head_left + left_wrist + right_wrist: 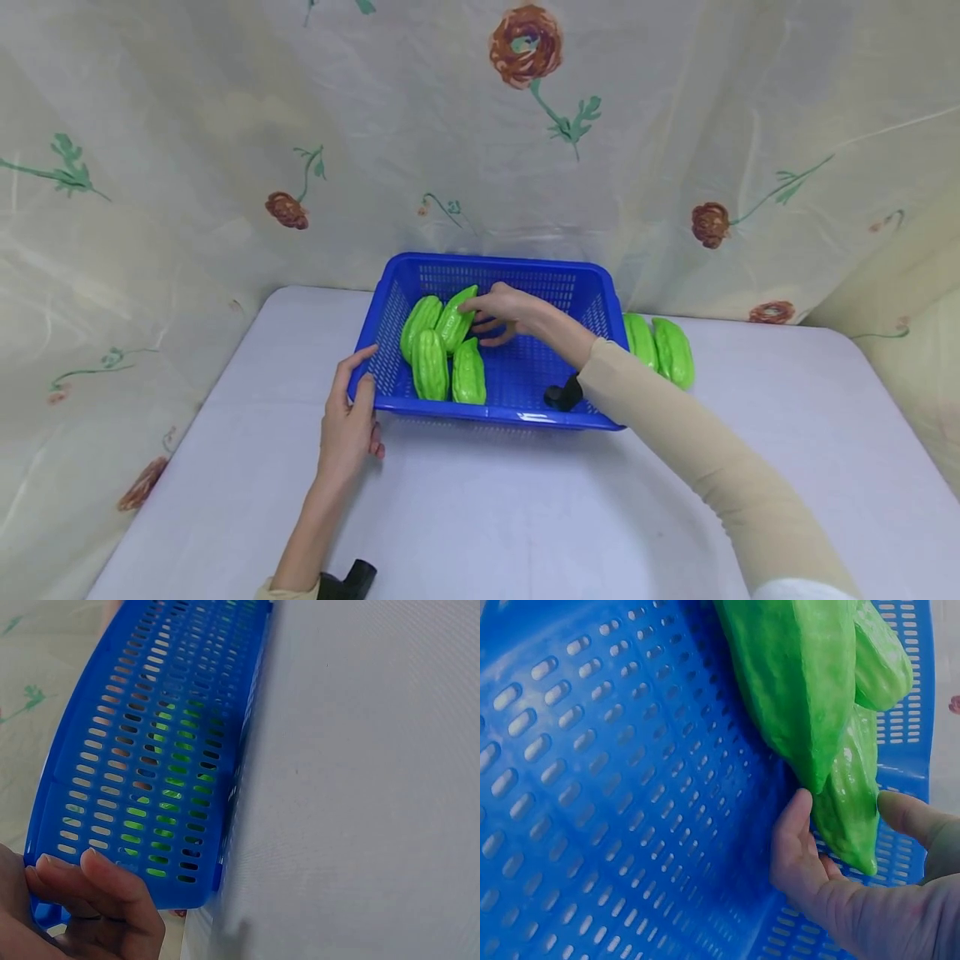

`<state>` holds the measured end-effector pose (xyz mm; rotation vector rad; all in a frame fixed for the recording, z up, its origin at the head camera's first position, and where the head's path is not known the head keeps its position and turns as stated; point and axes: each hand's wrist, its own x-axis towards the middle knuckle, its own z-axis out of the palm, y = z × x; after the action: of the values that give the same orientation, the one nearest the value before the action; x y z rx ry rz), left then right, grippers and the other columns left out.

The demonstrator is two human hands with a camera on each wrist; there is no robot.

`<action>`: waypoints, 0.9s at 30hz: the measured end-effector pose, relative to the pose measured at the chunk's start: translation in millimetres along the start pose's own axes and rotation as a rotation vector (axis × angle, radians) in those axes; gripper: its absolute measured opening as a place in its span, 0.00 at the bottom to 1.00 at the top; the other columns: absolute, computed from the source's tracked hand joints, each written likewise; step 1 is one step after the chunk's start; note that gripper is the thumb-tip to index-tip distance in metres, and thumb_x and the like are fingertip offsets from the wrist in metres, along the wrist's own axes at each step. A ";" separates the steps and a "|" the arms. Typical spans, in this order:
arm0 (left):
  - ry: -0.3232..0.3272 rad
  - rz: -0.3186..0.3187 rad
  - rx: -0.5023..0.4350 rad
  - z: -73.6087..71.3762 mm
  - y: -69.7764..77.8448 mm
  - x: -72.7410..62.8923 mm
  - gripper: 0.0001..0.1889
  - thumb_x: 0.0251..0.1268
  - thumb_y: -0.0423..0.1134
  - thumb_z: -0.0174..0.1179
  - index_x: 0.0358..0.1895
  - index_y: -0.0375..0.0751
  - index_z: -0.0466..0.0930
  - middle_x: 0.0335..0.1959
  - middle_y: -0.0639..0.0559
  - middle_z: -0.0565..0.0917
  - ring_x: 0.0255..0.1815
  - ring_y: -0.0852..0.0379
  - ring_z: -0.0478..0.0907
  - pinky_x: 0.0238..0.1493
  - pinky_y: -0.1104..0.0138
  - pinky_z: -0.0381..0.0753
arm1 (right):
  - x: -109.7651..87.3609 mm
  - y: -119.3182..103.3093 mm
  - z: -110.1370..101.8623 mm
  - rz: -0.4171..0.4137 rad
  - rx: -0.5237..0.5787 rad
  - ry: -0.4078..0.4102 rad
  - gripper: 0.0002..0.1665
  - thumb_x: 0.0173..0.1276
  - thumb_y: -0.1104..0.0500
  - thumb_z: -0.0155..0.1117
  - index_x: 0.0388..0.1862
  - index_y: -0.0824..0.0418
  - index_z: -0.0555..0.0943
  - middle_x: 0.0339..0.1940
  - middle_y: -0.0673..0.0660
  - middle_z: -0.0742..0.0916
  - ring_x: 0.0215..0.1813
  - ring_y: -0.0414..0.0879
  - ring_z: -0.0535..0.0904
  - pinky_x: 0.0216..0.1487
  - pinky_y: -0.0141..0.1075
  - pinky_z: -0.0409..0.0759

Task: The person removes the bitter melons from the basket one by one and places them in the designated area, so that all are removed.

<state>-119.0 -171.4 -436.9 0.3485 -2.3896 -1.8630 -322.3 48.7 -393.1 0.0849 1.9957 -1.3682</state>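
A blue perforated plastic basket [517, 414] stands at the back of the table, with several bright green bitter melons in its left half. My left hand [348, 429] grips the basket's front left corner; in the left wrist view its fingers [124, 889] curl under the rim. Reaching into the basket, my right hand [506, 310] holds the rear bitter melon [455, 321] by its tapered end. In the right wrist view, thumb and fingers lie on opposite sides of that melon [851, 802]. Another bitter melon [795, 682] partly covers it there.
Two more bitter melons [673, 354] lie on the table just right of the basket, partly hidden by it. A white cloth covers the table [480, 517]. Behind the basket hangs a floral curtain [420, 167]. The basket's right half shows its bare floor.
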 end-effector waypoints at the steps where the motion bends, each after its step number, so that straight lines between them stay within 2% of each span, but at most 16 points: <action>1: 0.000 -0.002 -0.001 0.2 -0.1 -0.2 0.22 0.88 0.49 0.43 0.77 0.69 0.68 0.11 0.55 0.68 0.08 0.59 0.67 0.13 0.58 0.82 | 0.3 0.6 -0.4 0.006 0.000 0.000 0.36 0.78 0.52 0.67 0.75 0.63 0.62 0.77 0.68 0.71 0.73 0.60 0.80 0.65 0.50 0.89; 4: 0.000 -0.006 -0.004 0.5 -0.7 -0.8 0.21 0.88 0.49 0.43 0.77 0.70 0.68 0.10 0.55 0.68 0.08 0.59 0.67 0.13 0.58 0.82 | 1.5 2.1 -2.0 0.016 -0.011 -0.003 0.41 0.77 0.51 0.68 0.79 0.61 0.59 0.77 0.67 0.74 0.73 0.59 0.81 0.65 0.49 0.88; 13: -0.003 -0.005 -0.005 1.4 -1.0 -0.1 0.21 0.89 0.49 0.43 0.76 0.70 0.69 0.11 0.55 0.68 0.08 0.59 0.67 0.13 0.59 0.82 | 1.2 3.4 -5.8 0.024 -0.034 -0.007 0.39 0.77 0.49 0.69 0.79 0.59 0.64 0.76 0.64 0.77 0.71 0.57 0.82 0.68 0.49 0.86; 19: -0.005 -0.006 -0.001 1.3 -0.8 0.1 0.21 0.88 0.49 0.43 0.77 0.70 0.68 0.11 0.55 0.68 0.09 0.59 0.67 0.13 0.59 0.82 | 2.4 1.1 -7.7 0.005 0.022 -0.022 0.25 0.77 0.51 0.69 0.66 0.57 0.72 0.75 0.63 0.76 0.69 0.57 0.81 0.68 0.50 0.86; 21: -0.004 -0.004 0.002 1.1 -0.8 0.0 0.21 0.88 0.49 0.43 0.77 0.70 0.68 0.11 0.55 0.68 0.09 0.59 0.67 0.13 0.59 0.82 | 2.7 0.0 -8.3 -0.003 0.035 -0.025 0.23 0.77 0.52 0.69 0.64 0.56 0.73 0.75 0.64 0.75 0.70 0.58 0.80 0.69 0.51 0.86; 27: -0.001 0.001 0.007 0.6 -0.6 -0.2 0.21 0.89 0.49 0.43 0.77 0.69 0.68 0.11 0.55 0.68 0.09 0.59 0.67 0.13 0.60 0.81 | 1.7 -1.9 -8.2 -0.019 0.048 -0.027 0.35 0.78 0.52 0.68 0.77 0.58 0.67 0.78 0.65 0.74 0.75 0.60 0.78 0.72 0.53 0.83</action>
<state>-118.8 -170.9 -437.6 0.3468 -2.3964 -1.8550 -328.6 54.2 -391.0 0.0699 1.9464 -1.4224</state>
